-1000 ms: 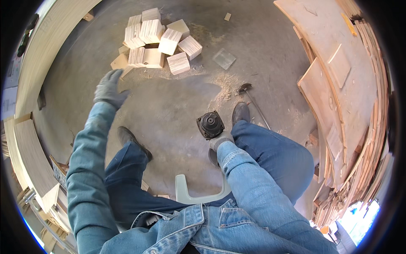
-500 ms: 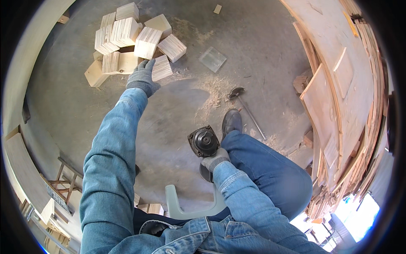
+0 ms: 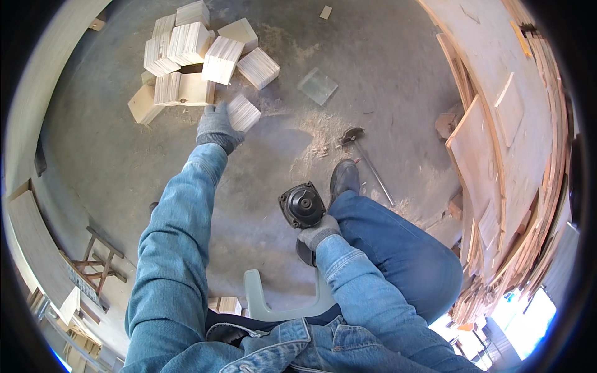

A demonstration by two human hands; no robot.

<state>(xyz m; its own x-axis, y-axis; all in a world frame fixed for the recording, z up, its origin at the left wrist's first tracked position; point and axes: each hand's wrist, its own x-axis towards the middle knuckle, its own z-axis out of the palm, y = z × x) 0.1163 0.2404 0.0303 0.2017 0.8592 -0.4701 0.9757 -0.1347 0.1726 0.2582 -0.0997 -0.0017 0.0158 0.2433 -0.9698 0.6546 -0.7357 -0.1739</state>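
Observation:
My left hand [image 3: 219,128], in a grey glove, reaches to the floor and is closed on a small stack of thin wooden pieces [image 3: 243,113]; the fingers are partly hidden. Just beyond it lies a pile of similar squared wooden stacks [image 3: 186,45], with one wooden block [image 3: 196,89] closest to the fingertips. In front of my body, my gloved right hand [image 3: 320,232] is wrapped round a black tool that looks like a nail gun [image 3: 303,206]. Its square cap with bolted corners faces up, and its lower part is mostly hidden.
A hammer [image 3: 371,165] lies by my shoe [image 3: 344,178], next to scattered wood shavings [image 3: 320,140]. Beyond is a clear flat sheet [image 3: 318,86]. Plywood boards [image 3: 476,161] lean along the right. A pale green stool [image 3: 255,295] is beneath me, and a wooden trestle [image 3: 98,261] stands left.
My left hand has drawn back slightly toward me, and the small wooden stack beside it has come away from the pile. My right hand keeps the nail gun in nearly the same place.

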